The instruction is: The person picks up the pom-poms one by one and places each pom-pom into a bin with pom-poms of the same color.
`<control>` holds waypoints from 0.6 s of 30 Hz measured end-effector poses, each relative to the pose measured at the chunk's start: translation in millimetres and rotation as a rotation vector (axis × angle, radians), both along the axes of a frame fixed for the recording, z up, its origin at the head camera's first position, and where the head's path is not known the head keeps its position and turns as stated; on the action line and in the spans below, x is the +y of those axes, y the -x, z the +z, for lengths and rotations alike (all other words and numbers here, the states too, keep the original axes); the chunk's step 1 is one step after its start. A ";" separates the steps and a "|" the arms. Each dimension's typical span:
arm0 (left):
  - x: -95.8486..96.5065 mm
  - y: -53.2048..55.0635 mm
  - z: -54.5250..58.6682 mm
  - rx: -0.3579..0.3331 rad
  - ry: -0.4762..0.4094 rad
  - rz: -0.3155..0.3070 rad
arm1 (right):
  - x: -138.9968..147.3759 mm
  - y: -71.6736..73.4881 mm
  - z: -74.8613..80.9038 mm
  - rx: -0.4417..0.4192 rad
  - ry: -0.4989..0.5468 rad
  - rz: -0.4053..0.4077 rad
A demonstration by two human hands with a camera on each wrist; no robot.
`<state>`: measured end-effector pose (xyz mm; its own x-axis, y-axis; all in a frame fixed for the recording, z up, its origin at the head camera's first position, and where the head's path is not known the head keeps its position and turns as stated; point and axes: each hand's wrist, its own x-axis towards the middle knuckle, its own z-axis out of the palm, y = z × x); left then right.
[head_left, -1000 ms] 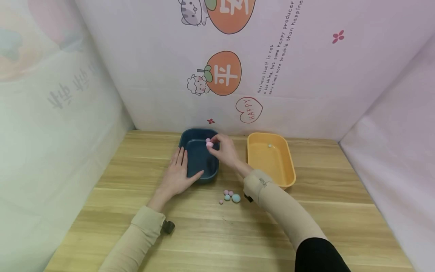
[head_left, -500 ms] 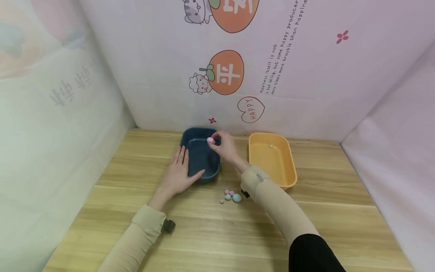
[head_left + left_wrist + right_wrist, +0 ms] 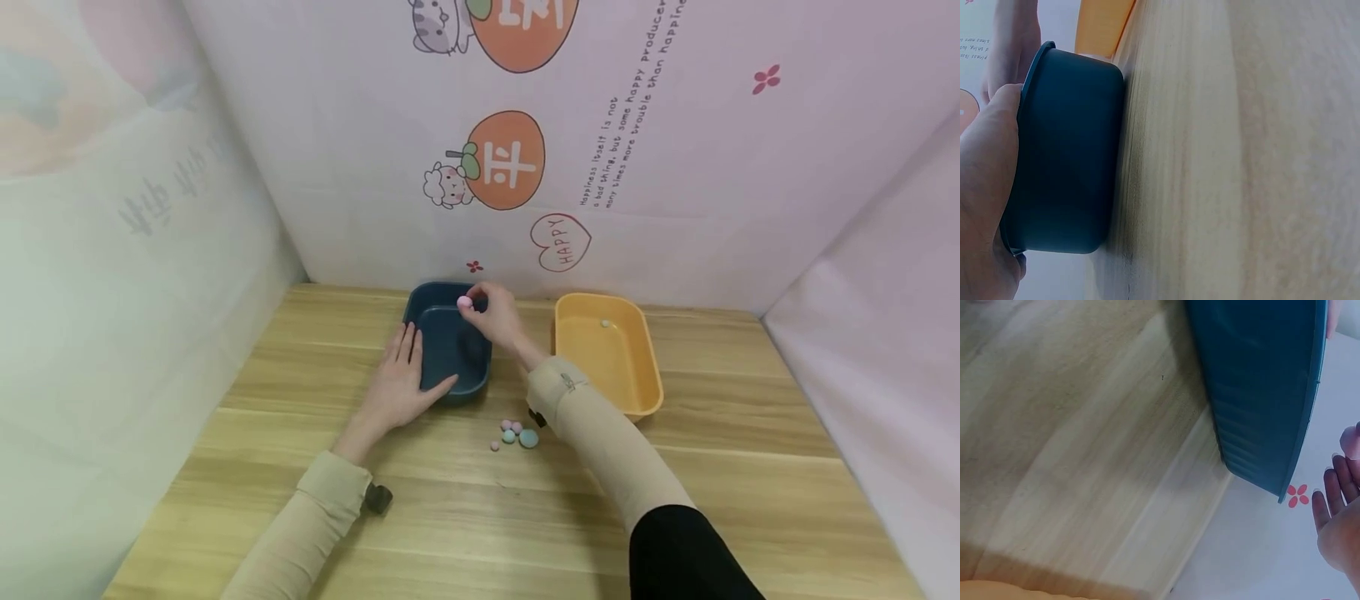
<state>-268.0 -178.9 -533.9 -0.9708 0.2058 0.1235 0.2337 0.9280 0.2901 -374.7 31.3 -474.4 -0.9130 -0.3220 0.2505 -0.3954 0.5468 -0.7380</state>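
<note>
A dark blue tub (image 3: pixel 452 350) stands at the back of the table. My left hand (image 3: pixel 397 383) rests on its left and near rim with straight fingers and the thumb spread; the left wrist view shows the tub's outer wall (image 3: pixel 1069 150) beside that hand. Over the far right part of the tub, my right hand (image 3: pixel 495 317) pinches a small pink ball (image 3: pixel 465 302) between thumb and fingertips. In the right wrist view the pink ball (image 3: pixel 1351 442) shows only at the right edge, above the other fingers.
A yellow tub (image 3: pixel 607 354) with a tiny pale ball (image 3: pixel 605 323) inside stands to the right. Several small pink balls (image 3: pixel 506 425) and a larger pale blue ball (image 3: pixel 528 438) lie on the wooden table (image 3: pixel 450 508). A white printed cloth (image 3: pixel 360 167) rises behind.
A second pink bit showed at the right fingertips one second ago; now I see only one ball. The right hand has risen slightly and shifted away. The left hand stays on the rim.
</note>
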 end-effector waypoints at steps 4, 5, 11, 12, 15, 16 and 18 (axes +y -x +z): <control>3.4 -0.2 -1.1 0.010 -0.007 -0.008 | 1.6 1.9 -1.5 -0.023 0.009 -0.014; 3.9 -0.2 -1.0 0.012 -0.009 -0.009 | 2.5 1.9 -1.7 -0.026 0.013 -0.015; 4.1 -0.9 1.0 -0.003 -0.030 -0.004 | 11.1 -0.9 -4.2 0.010 0.022 -0.012; 3.9 -1.2 1.8 -0.005 -0.035 -0.004 | 13.0 -1.9 -4.9 0.022 0.020 -0.013; 2.8 -1.2 2.0 -0.011 -0.028 -0.003 | 18.6 -5.7 -6.5 0.047 0.022 -0.012; 2.6 -1.1 1.8 -0.009 -0.025 -0.003 | 20.5 -7.0 -6.8 0.053 0.021 -0.011; 2.3 -0.8 1.4 -0.006 -0.017 0.002 | 24.0 -9.8 -6.9 0.056 0.037 -0.008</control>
<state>-267.2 -176.5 -532.4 -0.9718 0.2023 0.1213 0.2305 0.9234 0.3069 -365.0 55.4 -481.3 -0.8999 -0.3040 0.3127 -0.4320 0.5231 -0.7347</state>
